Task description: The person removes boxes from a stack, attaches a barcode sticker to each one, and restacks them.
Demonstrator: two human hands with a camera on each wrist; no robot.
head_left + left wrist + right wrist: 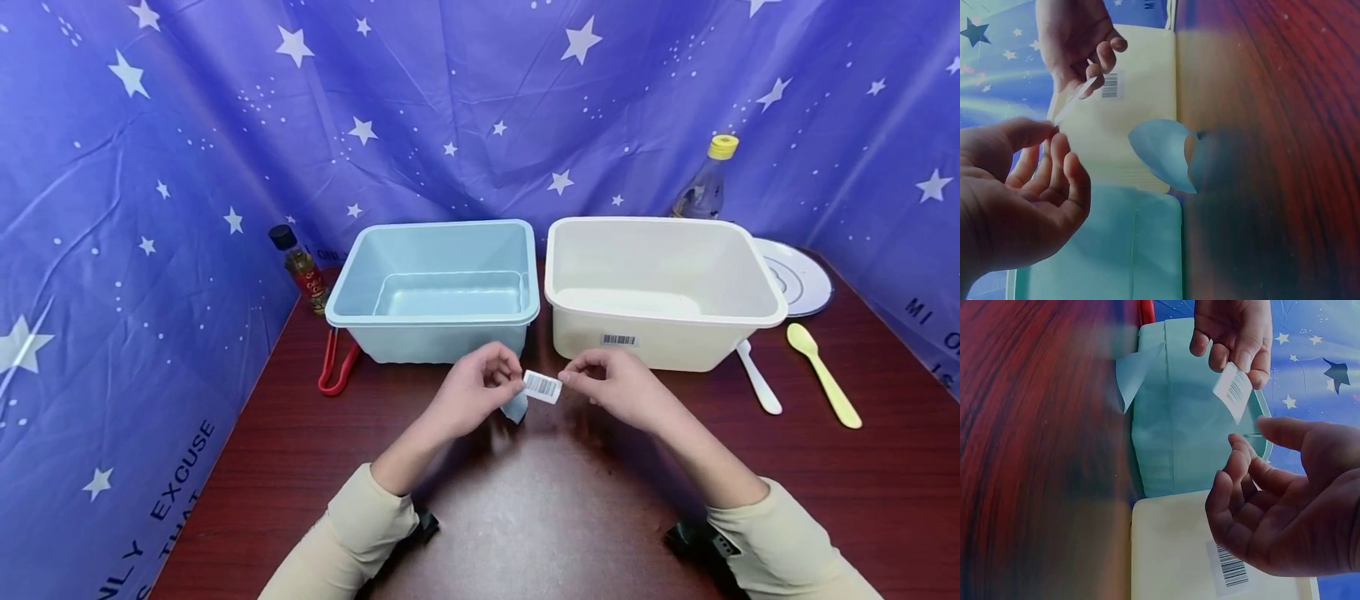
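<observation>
The barcode sticker [542, 387] hangs above the desk [525, 500], in front of the blue tub [435, 283] and the cream tub [660, 283], stretched between both hands. The left hand [480, 392] pinches one end; the right hand [611, 383] nips the other, its remaining fingers [1235, 487] loosely spread. Best, I judge, to grip only the margins and keep it taut so it cannot curl onto itself. A pale blue scrap [516, 408] dangles below the left hand; whether it is held or stuck there is unclear, and the sticker's underside is hidden.

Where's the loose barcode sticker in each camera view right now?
Head: barcode sticker at centre, between both hands, before the tubs.
Left wrist: seen edge-on, upper left.
Right wrist: upper right, under the left hand's fingertips.
Shared landmark: the cream tub's own barcode label.
</observation>
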